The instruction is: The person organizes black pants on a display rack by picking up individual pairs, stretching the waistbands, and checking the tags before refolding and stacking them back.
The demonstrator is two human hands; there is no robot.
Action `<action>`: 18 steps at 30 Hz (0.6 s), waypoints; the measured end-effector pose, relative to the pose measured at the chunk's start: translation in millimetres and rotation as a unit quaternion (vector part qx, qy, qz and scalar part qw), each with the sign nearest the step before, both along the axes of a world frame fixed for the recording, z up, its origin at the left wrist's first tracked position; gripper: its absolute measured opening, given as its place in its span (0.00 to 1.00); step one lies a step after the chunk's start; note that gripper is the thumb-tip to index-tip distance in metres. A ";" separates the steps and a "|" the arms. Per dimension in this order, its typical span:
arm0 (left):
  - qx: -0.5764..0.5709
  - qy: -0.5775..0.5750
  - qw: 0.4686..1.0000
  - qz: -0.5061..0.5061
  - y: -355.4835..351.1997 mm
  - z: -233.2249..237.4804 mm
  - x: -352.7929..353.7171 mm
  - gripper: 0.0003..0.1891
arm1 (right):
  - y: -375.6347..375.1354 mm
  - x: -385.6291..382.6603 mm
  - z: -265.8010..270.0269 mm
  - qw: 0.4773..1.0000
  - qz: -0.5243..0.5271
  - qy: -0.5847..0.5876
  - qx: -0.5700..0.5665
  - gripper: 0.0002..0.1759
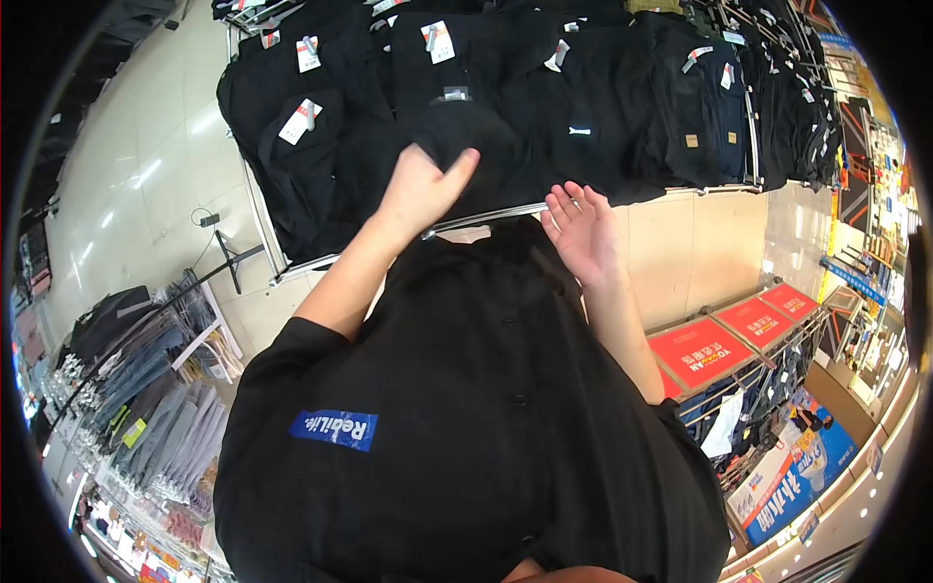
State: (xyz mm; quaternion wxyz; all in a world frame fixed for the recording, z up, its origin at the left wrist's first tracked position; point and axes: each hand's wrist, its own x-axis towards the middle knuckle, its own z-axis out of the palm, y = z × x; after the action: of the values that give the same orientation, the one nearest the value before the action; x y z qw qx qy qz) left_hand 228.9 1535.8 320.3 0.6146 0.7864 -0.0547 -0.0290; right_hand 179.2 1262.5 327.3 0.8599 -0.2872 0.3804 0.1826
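Note:
My left hand (pixel 426 189) is over the front of a row of black garments (pixel 466 141). Its thumb stands out to the right, while its fingers are blurred and partly hidden, so whether they grip the cloth cannot be made out. To the right, my right hand (pixel 585 233) is held palm up near the front rail (pixel 525 209). Its fingers stretch out with nothing in them. White and red price tags (pixel 301 121) hang on several of the garments. I wear a black shirt with a blue label (pixel 335 428).
Grey and blue folded or hung clothes (pixel 170 418) fill a rack at the lower left. On the right stand red sign boards (pixel 705 352) above another clothes rack, with a blue-and-white box (pixel 792 486) below. A black stand (pixel 233 260) rises from the tiled floor at left.

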 end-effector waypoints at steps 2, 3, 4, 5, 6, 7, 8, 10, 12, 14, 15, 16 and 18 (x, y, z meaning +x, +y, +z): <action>0.033 -0.028 0.998 0.046 -7.3 -34.2 14.8 0.20 | -21.1 12.4 -8.7 0.999 0.011 -0.011 0.033 0.14; 0.054 -0.025 0.995 0.078 -13.0 -54.1 19.0 0.20 | -32.9 19.8 -13.2 0.999 0.015 -0.011 0.038 0.14; 0.083 -0.019 0.987 0.134 -20.6 -82.4 20.7 0.20 | -45.8 28.2 -18.1 0.999 0.030 -0.002 0.041 0.13; 0.127 0.048 0.982 0.128 -18.5 -123.1 22.4 0.28 | -61.1 36.3 -23.6 0.998 0.045 0.008 0.043 0.13; 0.202 0.111 0.965 0.127 -18.8 -156.7 10.2 0.33 | -79.6 45.4 -30.5 0.997 0.060 0.003 0.051 0.13; 0.273 0.174 0.938 0.126 -24.0 -182.6 2.3 0.39 | -100.6 58.4 -37.6 0.996 0.069 0.005 0.055 0.13; 0.281 0.182 0.926 0.175 -36.4 -196.9 -7.6 0.42 | -123.4 73.4 -45.7 0.996 0.086 0.000 0.028 0.14; 0.292 0.162 0.907 0.257 -69.5 -196.1 -24.6 0.45 | -170.1 111.6 -62.5 0.993 0.109 -0.014 -0.035 0.14; 0.305 0.102 0.896 0.307 -106.2 -183.8 -32.5 0.41 | -211.3 165.8 -77.1 0.976 0.131 -0.080 -0.155 0.15; 0.294 0.087 0.890 0.338 -142.5 -160.6 -39.0 0.37 | -240.9 227.3 -89.1 0.935 0.140 -0.145 -0.291 0.16; 0.284 0.088 0.888 0.351 -158.7 -148.7 -41.6 0.35 | -251.8 261.0 -99.4 0.907 0.140 -0.173 -0.356 0.18; 0.279 0.087 0.887 0.358 -172.3 -138.9 -44.7 0.32 | -261.9 296.9 -118.3 0.857 0.152 -0.224 -0.438 0.21; 0.285 0.085 0.887 0.353 -187.8 -129.4 -54.1 0.30 | -272.3 364.0 -151.1 0.741 0.169 -0.291 -0.580 0.30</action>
State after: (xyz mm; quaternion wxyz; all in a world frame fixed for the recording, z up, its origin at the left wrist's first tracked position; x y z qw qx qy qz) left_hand 174.8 1348.0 190.9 0.3362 0.8894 0.2901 0.1087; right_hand 543.1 990.2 176.2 0.5509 -0.8295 0.0890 -0.0238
